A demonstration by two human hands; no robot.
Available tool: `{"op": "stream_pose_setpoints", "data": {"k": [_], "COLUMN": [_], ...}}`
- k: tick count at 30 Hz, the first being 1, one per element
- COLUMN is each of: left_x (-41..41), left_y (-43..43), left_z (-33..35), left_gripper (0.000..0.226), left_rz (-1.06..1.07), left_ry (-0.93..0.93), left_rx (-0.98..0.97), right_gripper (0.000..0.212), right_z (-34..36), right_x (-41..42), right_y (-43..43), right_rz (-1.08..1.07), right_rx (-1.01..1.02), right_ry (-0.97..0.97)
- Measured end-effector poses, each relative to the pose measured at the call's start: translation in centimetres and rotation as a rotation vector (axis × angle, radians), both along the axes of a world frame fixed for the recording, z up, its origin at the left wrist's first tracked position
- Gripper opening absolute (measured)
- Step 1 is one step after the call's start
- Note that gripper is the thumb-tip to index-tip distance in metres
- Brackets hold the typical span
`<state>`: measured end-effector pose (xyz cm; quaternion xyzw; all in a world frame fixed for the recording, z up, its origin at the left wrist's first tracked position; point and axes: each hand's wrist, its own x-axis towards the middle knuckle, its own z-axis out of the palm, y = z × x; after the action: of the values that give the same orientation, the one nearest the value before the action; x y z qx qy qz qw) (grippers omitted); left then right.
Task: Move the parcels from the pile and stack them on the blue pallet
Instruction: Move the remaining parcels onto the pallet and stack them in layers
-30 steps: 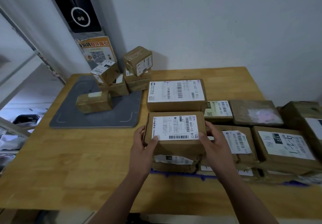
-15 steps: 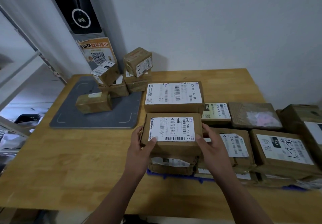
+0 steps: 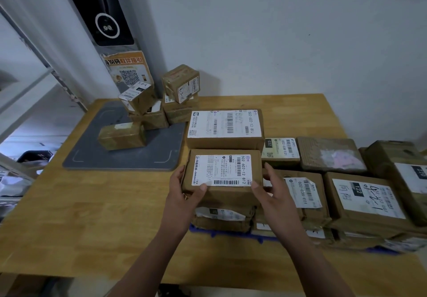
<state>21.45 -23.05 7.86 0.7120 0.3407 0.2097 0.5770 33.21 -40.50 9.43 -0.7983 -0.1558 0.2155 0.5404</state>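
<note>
Left hand and right hand clasp a parcel atop the pallet stack — some five left in the pile.

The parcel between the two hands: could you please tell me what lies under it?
Under the parcel lies a flatter brown parcel with a white label, and below that the blue pallet's edge shows. The parcel, the left hand and the right hand cover the rest.

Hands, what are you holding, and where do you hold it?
A brown labelled parcel: the left hand holds its left end, the right hand its right end.
</note>
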Motion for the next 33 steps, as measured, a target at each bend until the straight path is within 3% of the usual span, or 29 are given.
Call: {"op": "stream_pose_setpoints", "data": {"k": [3,9,13,16,25,33], "left_x": [-0.2,-0.2,-0.3,-0.3,-1.0,-3.0], "left_y": [0.0,0.2,0.5,0.6,1.9,4.2], "left_z": [-0.1,-0.3,-0.5,-0.5,0.6,2.4], "left_gripper": [0.086,0.094,0.096,0.099,0.066,0.051], "left_rz": [-0.016,-0.029,-0.023,-0.032,0.008,0.116], "left_ry": [0.005,0.022,0.026,0.027,0.039,0.076], "left_rx": [0.027,0.067,0.067,0.084,0.144,0.235], "right_gripper": [0.072,0.056,0.08,0.082,0.078,0.066], "right_z": [0.3,1.0,1.0,1.0,1.4,2.5], "right_x": [-0.3,-0.6,-0.7,-0.9,-1.3,-2.6], "right_y": [-0.2,-0.2,-0.4,-0.6,-0.6,0.1], "right_rz": [0.047,0.117,0.102,0.093,0.053,0.056], "right_rx": [0.028,0.008,0.007,0.014,-0.015,-0.145], "right_ry": [0.023,0.012,0.024,0.021,-0.044,-0.376]}}
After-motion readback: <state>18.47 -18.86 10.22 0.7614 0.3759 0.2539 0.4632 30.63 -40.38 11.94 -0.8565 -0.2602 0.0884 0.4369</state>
